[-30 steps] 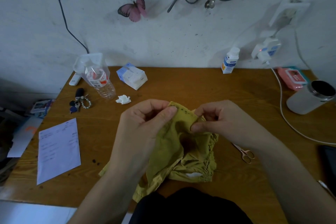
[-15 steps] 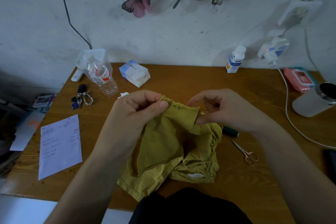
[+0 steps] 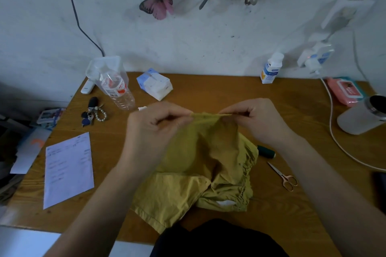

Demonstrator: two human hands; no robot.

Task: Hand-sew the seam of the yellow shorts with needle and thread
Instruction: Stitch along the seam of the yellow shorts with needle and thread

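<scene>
Left hand (image 3: 154, 129) pinched one end of the seam edge (image 3: 208, 114) of the yellow shorts (image 3: 200, 173) between curled fingers and thumb, raised above the middle of the table (image 3: 208, 89). The right hand (image 3: 259, 123) pinched the other end in the same way, so the edge ran taut and level between the two hands. The rest of the shorts hung down from that edge and lay crumpled on the table's near middle, one leg reaching its near edge. Whether either hand also held a needle could not be told.

A spool of dark green thread (image 3: 266, 151) lay on the table's right half, touching the shorts' gathered waistband, with small scissors (image 3: 284, 177) nearer the near edge, apart from the cloth. A white cable (image 3: 338, 142) curved across the table's right side past a tumbler (image 3: 361, 116) lying on its side. A pink wipes pack (image 3: 344, 91) sat at the table's far right corner and a small white bottle (image 3: 270, 68) stood at its far edge. On the table's left half were a sheet of paper (image 3: 69, 169), a bunch of keys (image 3: 92, 113), a plastic bottle (image 3: 117, 87) and a tissue pack (image 3: 154, 84).
</scene>
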